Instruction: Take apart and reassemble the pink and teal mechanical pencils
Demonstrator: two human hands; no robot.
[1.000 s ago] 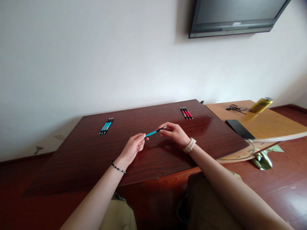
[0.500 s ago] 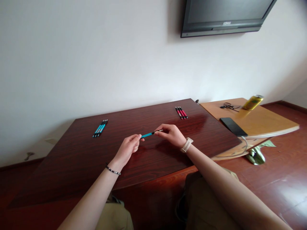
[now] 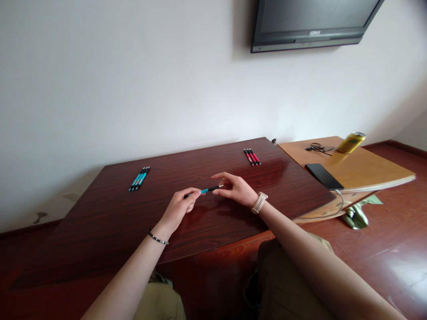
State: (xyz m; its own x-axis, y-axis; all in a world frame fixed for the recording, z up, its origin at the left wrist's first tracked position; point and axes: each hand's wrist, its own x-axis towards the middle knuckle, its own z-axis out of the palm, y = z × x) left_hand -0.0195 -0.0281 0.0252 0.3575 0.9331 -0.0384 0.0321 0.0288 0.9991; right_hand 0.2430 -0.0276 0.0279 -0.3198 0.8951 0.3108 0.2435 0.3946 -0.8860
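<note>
My left hand (image 3: 180,205) is closed in a pinch on a blue pen (image 3: 212,189) with a black grip section, held above the dark table. The pen's silver tip points right, and its black rear end sticks out behind my fingers. Around the tip end, my right hand (image 3: 238,190) is open, thumb and fingers spread; whether a fingertip touches the pen I cannot tell. Blue pens (image 3: 139,178) lie side by side on the table's left. Farther right, toward the back edge, is a row of pink pens (image 3: 252,157) with black parts.
The dark wooden table (image 3: 187,166) stands against a white wall. To its right a lighter wooden surface (image 3: 376,164) holds a phone (image 3: 324,176) with a cable, a black cord (image 3: 319,149) and a yellow can (image 3: 351,143). A television (image 3: 310,26) hangs above.
My right fingers have let go of the pen and spread apart. More of the pen's black section and its silver tip now show. My left hand keeps its pinch, slightly shifted along the pen.
</note>
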